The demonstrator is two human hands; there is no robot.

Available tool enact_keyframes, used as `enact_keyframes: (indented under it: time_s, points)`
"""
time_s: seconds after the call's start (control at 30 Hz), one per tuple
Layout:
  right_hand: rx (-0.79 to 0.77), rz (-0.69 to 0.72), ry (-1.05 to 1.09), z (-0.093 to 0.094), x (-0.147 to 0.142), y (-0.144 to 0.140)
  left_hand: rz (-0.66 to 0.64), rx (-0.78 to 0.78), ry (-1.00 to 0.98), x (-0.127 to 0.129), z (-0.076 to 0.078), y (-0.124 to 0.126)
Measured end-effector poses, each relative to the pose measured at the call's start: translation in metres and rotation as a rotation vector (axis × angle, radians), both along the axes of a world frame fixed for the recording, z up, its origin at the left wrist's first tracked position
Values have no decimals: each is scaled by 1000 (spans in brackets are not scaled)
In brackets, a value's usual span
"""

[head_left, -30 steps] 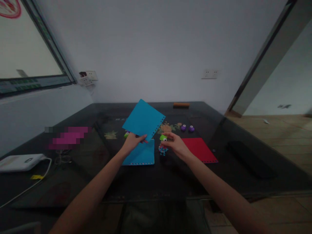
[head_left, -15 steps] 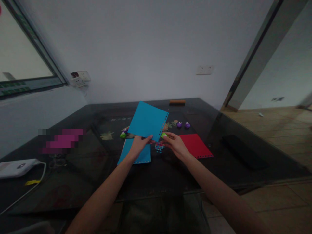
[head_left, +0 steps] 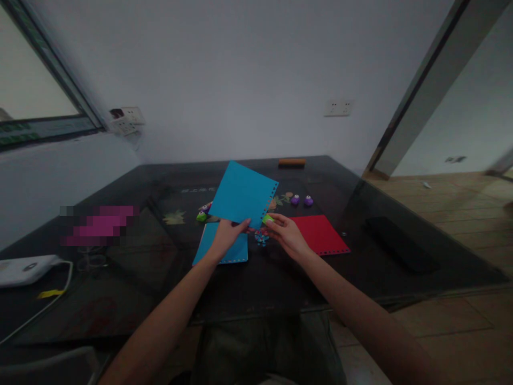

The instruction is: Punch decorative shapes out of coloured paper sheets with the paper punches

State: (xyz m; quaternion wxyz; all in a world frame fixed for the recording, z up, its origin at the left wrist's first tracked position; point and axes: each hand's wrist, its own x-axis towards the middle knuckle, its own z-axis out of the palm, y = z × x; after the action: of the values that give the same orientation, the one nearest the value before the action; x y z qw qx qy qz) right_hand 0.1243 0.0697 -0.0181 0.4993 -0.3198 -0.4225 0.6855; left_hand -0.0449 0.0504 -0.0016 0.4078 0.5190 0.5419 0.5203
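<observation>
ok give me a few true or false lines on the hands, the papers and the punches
1. The left hand holds a blue sheet up off the table. True.
2. The right hand holds a purple punch. False: it holds a green punch at the sheet's holed edge.
3. The red sheet lies flat on the table. True.
4. Two purple punches sit on the red sheet. False: they stand beyond it on the table.
</observation>
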Motion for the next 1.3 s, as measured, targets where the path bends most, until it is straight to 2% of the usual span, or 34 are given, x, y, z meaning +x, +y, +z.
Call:
enact_keyframes:
  time_s: [0.2, 0.43, 0.67, 1.0, 1.3]
  points:
    - [5, 5, -49, 2, 0, -3, 31, -5, 16, 2, 4, -4]
    - [0, -16, -57, 4, -1, -6, 30, -1, 18, 2, 1, -2]
    - [36, -3, -91, 1, -2, -6, 62, 31, 113, 2, 4, -5]
    - [30, -45, -157, -2, -5, -6, 86, 91, 270, 1, -5, -4]
    - [48, -8, -207, -4, -5, -7, 113, 131, 321, 0, -10, -2]
